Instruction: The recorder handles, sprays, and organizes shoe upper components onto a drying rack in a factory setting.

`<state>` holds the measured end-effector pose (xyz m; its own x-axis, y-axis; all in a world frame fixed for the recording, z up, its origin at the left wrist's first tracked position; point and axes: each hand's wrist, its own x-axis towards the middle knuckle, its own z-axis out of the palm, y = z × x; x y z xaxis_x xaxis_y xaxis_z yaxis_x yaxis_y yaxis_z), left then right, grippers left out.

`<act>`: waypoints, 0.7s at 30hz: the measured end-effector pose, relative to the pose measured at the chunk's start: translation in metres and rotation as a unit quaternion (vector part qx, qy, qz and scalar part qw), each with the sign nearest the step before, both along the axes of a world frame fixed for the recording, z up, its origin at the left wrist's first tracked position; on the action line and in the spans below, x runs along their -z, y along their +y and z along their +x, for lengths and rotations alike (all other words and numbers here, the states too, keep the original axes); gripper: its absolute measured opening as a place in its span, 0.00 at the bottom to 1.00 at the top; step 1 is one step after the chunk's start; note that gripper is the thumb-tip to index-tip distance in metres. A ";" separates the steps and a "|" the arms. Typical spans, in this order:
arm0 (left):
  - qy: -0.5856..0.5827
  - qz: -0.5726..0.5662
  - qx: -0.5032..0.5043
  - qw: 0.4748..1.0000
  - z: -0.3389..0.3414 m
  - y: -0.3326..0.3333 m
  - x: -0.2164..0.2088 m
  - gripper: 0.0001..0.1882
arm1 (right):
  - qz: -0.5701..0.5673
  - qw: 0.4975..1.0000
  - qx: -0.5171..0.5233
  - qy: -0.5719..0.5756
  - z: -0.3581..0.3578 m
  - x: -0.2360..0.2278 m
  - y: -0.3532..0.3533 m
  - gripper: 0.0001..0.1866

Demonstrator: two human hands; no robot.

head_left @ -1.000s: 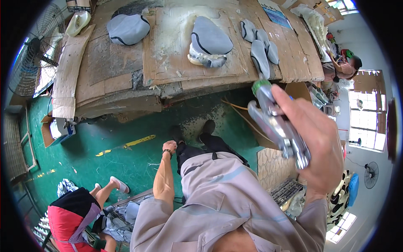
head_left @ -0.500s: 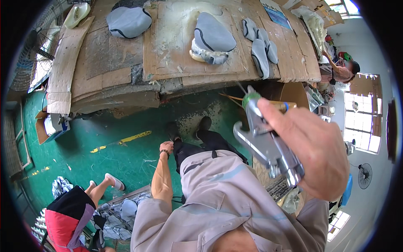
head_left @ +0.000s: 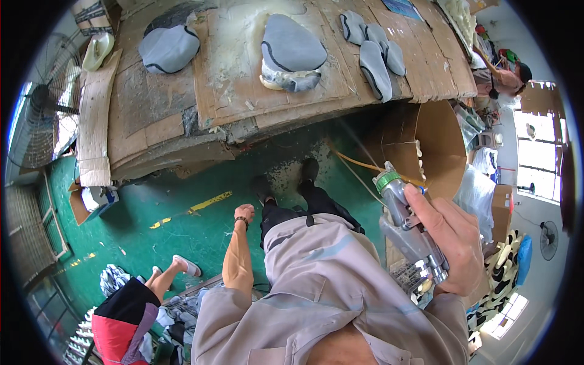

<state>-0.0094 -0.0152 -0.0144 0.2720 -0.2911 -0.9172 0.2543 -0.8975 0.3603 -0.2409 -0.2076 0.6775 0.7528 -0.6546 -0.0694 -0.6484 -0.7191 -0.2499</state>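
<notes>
Spray gun [head_left: 403,207], centre-right of frame, is gripped in right hand [head_left: 455,242], fingers curled round it; judged stiff, hefty, slick metal, best held round body. Left hand [head_left: 244,212], mid-frame: finger state can't be told.

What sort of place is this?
Probably a small workshop, perhaps gluing or coating padded covers: a stained, cardboard-covered workbench, grey padded pieces with black edging lying on it, and a metal spray gun in the right hand.
</notes>
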 end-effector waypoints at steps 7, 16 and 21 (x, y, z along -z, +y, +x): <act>-0.002 -0.010 -0.033 0.999 -0.004 -0.025 -0.020 0.12 | 0.080 0.985 0.070 -0.133 -0.082 0.025 -0.040 0.35; -0.035 0.011 -0.026 0.999 -0.040 -0.060 -0.062 0.13 | 0.146 0.935 0.233 -0.223 -0.188 0.046 -0.105 0.31; -0.028 0.024 -0.033 0.999 -0.054 -0.079 -0.077 0.14 | 0.193 0.921 0.208 -0.267 -0.225 0.050 -0.155 0.32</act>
<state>-0.0638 -0.0947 0.0625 0.3394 -0.2278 -0.9126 0.2936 -0.8961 0.3329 -0.4656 -0.3624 0.6274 0.4370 -0.8981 -0.0492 -0.5581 -0.2279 -0.7978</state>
